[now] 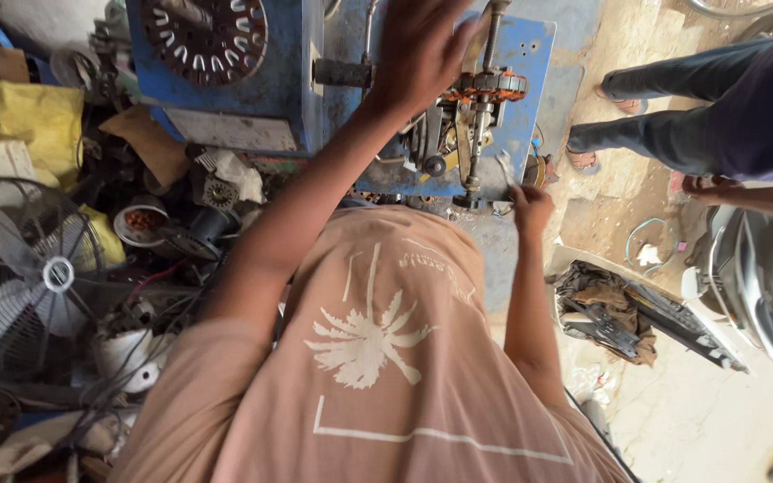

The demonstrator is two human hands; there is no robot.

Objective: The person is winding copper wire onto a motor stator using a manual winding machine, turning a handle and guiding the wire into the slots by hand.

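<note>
I look down over my peach shirt at a blue winding machine (270,80). My left hand (418,49) reaches forward over its top with fingers spread, blurred, just right of a black grip (342,72); nothing shows in it. A stator with orange-copper coils (487,85) sits on a vertical spindle beside that hand. My right hand (530,207) is closed around a small metal part (505,170) at the machine's lower right edge. What exactly that part is stays unclear.
A round slotted stator plate (203,31) is mounted at the machine's top left. A caged fan (29,268), wires and motor parts crowd the left side. Another person's legs (664,107) and arm (753,197) stand at right, by a scooter (762,286).
</note>
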